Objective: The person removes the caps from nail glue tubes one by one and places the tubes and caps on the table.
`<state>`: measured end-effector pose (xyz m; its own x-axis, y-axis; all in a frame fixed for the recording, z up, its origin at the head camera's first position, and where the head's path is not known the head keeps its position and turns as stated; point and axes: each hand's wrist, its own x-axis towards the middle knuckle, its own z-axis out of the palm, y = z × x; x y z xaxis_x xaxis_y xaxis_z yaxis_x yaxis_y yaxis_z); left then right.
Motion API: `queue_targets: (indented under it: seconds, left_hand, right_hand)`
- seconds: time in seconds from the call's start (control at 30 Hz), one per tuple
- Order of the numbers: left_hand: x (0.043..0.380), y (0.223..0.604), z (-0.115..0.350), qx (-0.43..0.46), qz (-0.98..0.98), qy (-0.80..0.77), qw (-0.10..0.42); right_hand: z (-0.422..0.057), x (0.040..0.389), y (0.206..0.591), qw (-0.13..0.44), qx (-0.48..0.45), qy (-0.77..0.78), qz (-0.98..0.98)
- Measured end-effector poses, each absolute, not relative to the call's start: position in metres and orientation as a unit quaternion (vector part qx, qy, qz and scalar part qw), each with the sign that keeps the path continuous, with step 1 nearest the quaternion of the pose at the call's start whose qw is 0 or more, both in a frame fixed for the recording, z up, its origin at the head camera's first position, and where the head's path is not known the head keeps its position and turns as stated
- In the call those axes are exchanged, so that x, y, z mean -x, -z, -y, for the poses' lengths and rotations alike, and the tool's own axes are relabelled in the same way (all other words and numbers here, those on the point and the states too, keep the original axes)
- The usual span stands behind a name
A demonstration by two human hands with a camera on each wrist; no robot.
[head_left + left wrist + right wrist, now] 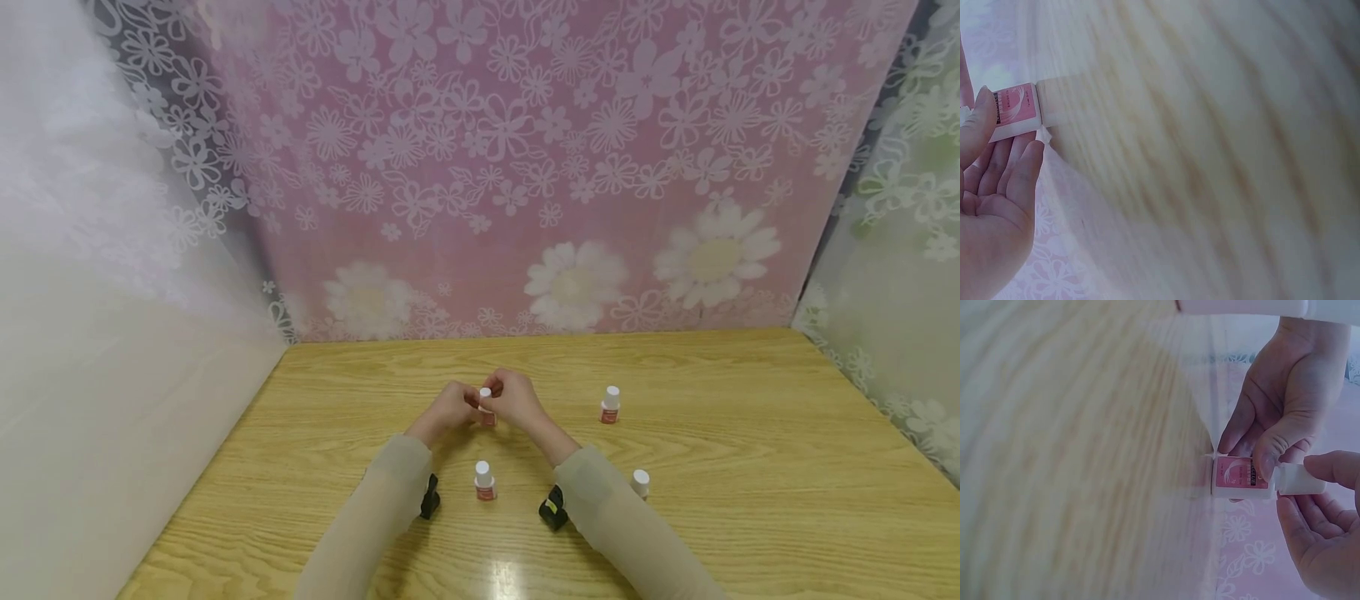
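A: Where is the bottle being handled?

B: Straight beyond the front bottle (485, 483), which stands upright on the wooden table (750, 467). The held bottle (1234, 474) is upright too; I cannot tell whether its base touches the table.

A: What does the left hand (453, 406) do?

B: Beyond the front bottle and slightly left of it, that hand grips the held bottle's body, its thumb over the edge of the pink label (1016, 105).

A: And the right hand (516, 397)?

B: Beyond the front bottle and slightly right of it, pinching the white cap (1302, 480) between thumb and fingers. The cap sits at the neck; I cannot tell whether it is loose.

A: Any more bottles?

B: 2 more. The far bottle (611, 408) stands beyond the front bottle and to its right. The half-hidden bottle (640, 479) is directly right of the front bottle, its lower part behind the right sleeve (615, 508).

A: And the black things?

B: 1 black device (430, 498) at the left wrist, just left of the front bottle, and 1 at the right wrist, to its right.
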<state>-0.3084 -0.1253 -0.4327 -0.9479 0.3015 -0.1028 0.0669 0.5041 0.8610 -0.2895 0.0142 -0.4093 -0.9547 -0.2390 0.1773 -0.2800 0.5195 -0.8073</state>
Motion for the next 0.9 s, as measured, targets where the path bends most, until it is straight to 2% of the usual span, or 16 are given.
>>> queue_targets:
  seconds: [0.9]
  left_hand:
    - [0.3076, 0.432, 0.1264, -0.102, -0.874, -0.459, 0.122]
  right_hand:
    - [-0.0122, 0.2889, 0.4032, 0.024, -0.136, -0.481, 0.866]
